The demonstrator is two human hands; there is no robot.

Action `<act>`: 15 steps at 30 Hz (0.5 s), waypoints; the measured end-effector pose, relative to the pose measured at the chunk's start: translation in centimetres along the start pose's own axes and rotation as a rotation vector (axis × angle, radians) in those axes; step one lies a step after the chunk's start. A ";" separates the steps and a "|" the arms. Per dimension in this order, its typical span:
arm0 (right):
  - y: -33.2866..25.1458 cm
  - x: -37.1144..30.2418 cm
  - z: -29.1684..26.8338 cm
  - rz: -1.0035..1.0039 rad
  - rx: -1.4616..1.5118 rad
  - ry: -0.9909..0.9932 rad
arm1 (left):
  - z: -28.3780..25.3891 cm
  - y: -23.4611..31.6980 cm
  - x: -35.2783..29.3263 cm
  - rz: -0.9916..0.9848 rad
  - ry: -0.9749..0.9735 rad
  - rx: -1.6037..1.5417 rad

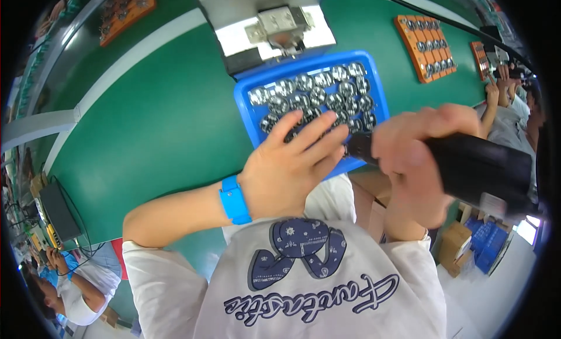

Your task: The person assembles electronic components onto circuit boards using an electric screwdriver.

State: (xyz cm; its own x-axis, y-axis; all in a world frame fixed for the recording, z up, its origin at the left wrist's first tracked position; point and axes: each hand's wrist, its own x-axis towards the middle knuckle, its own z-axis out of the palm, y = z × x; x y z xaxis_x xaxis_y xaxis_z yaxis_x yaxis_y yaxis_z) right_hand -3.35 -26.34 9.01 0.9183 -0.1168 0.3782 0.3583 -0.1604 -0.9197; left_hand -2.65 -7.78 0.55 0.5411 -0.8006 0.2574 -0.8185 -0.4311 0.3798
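Right hand (418, 155) and black tool (482, 169) blurred; left hand (295, 166) hides some metal parts (318, 95) and part of blue tray (377, 87); grey machine (280, 22) and 1 orange rack (125, 14), upper left, cut off by top edge.

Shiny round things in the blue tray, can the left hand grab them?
Probably yes. The left hand reaches over the near side of the blue tray, fingers spread by the nearest shiny round things; the farther ones lie uncovered.
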 end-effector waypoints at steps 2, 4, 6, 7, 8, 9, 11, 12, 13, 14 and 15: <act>-1.4 2.1 -0.2 -0.141 0.200 -0.067 | 0.5 0.6 0.4 -0.032 0.083 -0.061; -2.0 5.4 -0.3 -0.211 0.214 -0.195 | 0.2 0.6 0.4 -0.021 0.071 -0.028; -2.2 8.6 -0.3 -0.338 0.217 -0.427 | 0.5 0.6 0.3 -0.026 0.100 -0.012; -2.4 9.4 0.4 -0.343 0.221 -0.435 | 0.7 0.5 0.2 -0.033 0.105 -0.006; -2.4 10.1 1.6 -0.317 0.201 -0.362 | 1.0 0.4 0.2 -0.016 0.125 -0.028; -2.6 10.6 3.1 -0.289 0.181 -0.288 | 1.2 0.4 0.2 0.000 0.143 -0.052; -2.9 11.2 6.3 -0.230 0.133 -0.133 | 1.2 0.2 0.6 0.017 0.142 -0.057; -2.9 11.5 8.2 -0.200 0.125 -0.071 | 1.1 0.1 0.4 0.017 0.140 -0.048; -2.8 11.7 9.6 -0.168 0.117 -0.007 | 1.0 0.2 0.3 -0.007 0.128 -0.014; -2.8 11.8 9.9 -0.141 0.088 0.073 | 0.9 0.2 0.4 -0.004 0.132 -0.017; -2.7 11.9 9.7 -0.066 0.101 0.027 | 0.9 0.2 0.5 0.002 0.122 -0.031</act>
State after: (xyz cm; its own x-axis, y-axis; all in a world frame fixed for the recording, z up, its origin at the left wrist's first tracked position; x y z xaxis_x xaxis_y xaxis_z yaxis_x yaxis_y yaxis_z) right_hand 8.24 -17.75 14.98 0.8878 -0.1363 0.4396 0.4341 -0.0695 -0.8982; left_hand -2.73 -8.63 -0.03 0.5605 -0.7440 0.3637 -0.8142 -0.4147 0.4064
